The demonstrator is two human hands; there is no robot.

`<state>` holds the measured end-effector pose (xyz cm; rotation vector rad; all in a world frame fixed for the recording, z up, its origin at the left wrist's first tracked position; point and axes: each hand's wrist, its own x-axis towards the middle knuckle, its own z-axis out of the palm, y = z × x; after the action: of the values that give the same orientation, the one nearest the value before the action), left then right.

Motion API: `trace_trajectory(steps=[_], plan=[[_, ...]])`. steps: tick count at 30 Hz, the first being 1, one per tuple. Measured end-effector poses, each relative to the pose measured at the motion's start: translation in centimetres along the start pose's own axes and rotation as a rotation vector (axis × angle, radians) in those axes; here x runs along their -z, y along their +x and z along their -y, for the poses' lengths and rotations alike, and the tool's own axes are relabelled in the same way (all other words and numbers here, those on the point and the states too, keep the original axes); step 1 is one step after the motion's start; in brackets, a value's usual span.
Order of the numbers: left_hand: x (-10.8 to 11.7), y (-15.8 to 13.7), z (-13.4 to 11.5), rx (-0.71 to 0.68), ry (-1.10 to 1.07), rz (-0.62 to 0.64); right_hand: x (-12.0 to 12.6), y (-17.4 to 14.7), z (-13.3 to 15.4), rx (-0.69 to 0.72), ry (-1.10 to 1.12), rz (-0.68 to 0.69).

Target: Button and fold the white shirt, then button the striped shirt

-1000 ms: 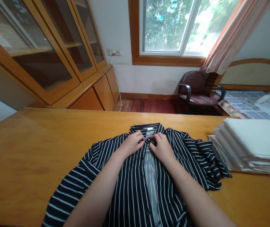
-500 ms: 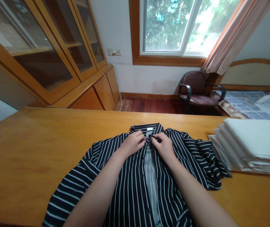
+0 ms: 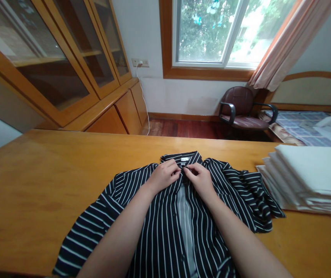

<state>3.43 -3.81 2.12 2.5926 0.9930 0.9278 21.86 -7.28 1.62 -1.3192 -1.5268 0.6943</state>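
A black shirt with white stripes (image 3: 159, 216) lies front up on the wooden table, its collar (image 3: 196, 156) toward the far edge. Below the collar the front is parted, and a pale grey strip of the inside shows. My left hand (image 3: 165, 174) pinches the shirt's edge at the neck, fingers closed. Close beside it, almost touching, my right hand (image 3: 199, 178) pinches the opposite edge between thumb and fingers. Whether a button sits between the fingertips is too small to tell. Dark buttons (image 3: 182, 258) show lower on the front.
A stack of folded white cloth (image 3: 313, 173) stands on the table (image 3: 38, 185) at the right, close to the shirt's sleeve. Beyond the table are a glass-door cabinet (image 3: 96, 92), an office chair (image 3: 241, 108), a bed (image 3: 304, 123) and a window with a pink curtain (image 3: 287, 46).
My two hands have come slightly closer together at the neck, drawing the two shirt edges toward each other. The rest of the shirt lies as before.
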Motion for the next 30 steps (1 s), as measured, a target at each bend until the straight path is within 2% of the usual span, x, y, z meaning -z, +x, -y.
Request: trace_trajectory(steps=[10,30], plan=[[0.06,-0.05,-0.16,0.005,-0.038,-0.048,0.2,0.1,0.17,-0.068,0.079,0.072],[-0.02,-0.07,-0.29,-0.007,0.008,-0.097,0.16,-0.09,0.29,-0.018,0.102,0.1]])
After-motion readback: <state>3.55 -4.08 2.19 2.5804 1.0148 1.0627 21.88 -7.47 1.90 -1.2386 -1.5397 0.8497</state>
